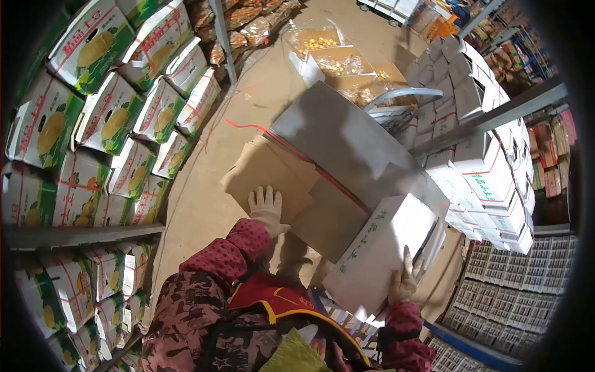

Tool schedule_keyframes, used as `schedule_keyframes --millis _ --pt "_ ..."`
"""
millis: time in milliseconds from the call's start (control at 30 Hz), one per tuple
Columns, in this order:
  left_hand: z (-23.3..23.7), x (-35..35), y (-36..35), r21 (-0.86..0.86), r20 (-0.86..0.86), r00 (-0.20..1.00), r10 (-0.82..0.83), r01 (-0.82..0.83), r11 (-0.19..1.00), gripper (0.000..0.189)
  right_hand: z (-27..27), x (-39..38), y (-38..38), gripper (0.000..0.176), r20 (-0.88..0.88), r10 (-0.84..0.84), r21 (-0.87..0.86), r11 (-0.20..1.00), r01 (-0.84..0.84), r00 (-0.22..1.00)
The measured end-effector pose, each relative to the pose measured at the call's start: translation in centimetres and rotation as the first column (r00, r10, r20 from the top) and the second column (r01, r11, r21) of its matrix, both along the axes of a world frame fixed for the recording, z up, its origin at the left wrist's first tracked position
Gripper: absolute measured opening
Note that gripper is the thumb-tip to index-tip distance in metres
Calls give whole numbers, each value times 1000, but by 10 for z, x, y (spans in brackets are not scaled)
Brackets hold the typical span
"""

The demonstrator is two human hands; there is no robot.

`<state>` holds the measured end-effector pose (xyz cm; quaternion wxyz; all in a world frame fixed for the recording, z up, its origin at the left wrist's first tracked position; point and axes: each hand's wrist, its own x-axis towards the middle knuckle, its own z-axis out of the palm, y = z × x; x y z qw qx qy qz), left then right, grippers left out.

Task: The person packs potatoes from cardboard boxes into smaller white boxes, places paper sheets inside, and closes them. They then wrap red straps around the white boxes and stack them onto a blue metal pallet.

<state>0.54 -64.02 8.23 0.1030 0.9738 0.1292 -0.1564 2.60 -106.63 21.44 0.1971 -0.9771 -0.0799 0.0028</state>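
Note:
My left hand [266,208], in a pale glove, lies with its fingers spread on brown cardboard [273,173]. A darker cardboard panel [328,220] adjoins it on the right. My right hand [404,282], also gloved, rests against the right part of a white carton [365,254] with green lettering. Its fingers are stretched along the carton's surface, and part of the hand is in glare. Beyond both hands lies a large grey panel [344,139], with a red strap [291,149] along its near edge.
Printed cartons [111,118] fill the rack at left. Open boxes of round yellowish produce [338,65] stand ahead, near a curved blue-grey handle [403,93]. White cartons [489,167] are stacked at right behind a metal post [496,118]. Crates [520,266] sit lower right.

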Motion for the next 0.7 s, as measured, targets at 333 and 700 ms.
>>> schedule_keyframes --millis 333,700 --pt "38 25 -23 -126 -26 981 -193 188 974 102 -3 4 -6 59 -14 -36 -74 997 35 999" --pt "-29 65 -288 -568 338 930 -144 324 757 55 10 11 -12 57 -39 -119 -132 985 113 992"
